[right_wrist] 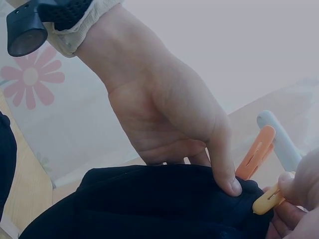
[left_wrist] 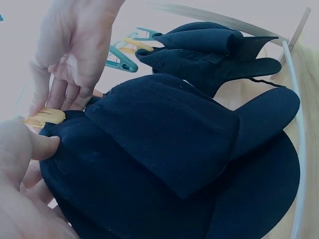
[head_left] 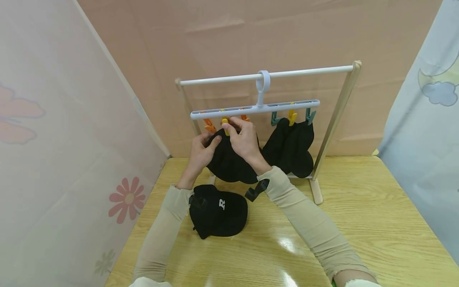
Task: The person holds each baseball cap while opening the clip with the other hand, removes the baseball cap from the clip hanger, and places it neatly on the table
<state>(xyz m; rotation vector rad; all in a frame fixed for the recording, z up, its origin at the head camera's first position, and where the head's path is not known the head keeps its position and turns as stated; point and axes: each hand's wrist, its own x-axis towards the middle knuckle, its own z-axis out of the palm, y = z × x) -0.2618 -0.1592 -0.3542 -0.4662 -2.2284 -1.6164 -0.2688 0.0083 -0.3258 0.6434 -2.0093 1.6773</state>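
Observation:
A black cap (head_left: pixel 229 161) hangs below the left half of a pale hanger bar (head_left: pixel 229 113). My left hand (head_left: pixel 202 150) pinches its upper left edge, thumb in front and fingers behind. With thumb and fingers my right hand (head_left: pixel 245 139) grips a yellow clip (left_wrist: pixel 50 117) at the cap's top edge. Beside it is an orange clip (right_wrist: pixel 256 152), close to the cap's edge; whether it bites the cloth I cannot tell. Another orange clip (head_left: pixel 245 117) is partly hidden by my right hand. Under the bar's right half hangs more black headwear (head_left: pixel 292 147), held by green and yellow clips.
The bar's hook loops over the white rail (head_left: pixel 312 72) of a wooden-legged stand (head_left: pixel 337 119). A black cap with a white letter R (head_left: pixel 218 213) lies on the wooden table (head_left: pixel 287 247) below my left hand. Printed curtains (head_left: pixel 71 119) enclose the sides.

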